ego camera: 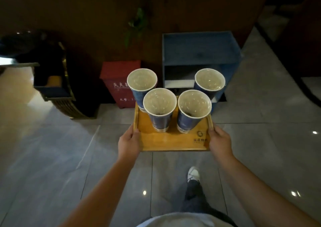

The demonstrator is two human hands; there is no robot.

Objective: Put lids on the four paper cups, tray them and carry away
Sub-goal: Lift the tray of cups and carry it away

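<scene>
I carry the flat rectangular wooden tray (pixel 172 139) over the grey tiled floor (pixel 52 139). My left hand (pixel 128 142) grips its left rim, thumb on top, and my right hand (pixel 219 142) grips the right rim. Four tall blue paper cups stand upright on it: back left (pixel 141 86), back right (pixel 209 83), front left (pixel 159 108), front right (pixel 192 110). Each seems capped with a clear lid, though the dim light blurs it.

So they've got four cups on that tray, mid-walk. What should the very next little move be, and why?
Probably keep the wooden tray level and step slowly forward. The left hand and right hand grip its side edges, the four tall paper cups stand close together, and a red box and blue shelf stand ahead.
</scene>
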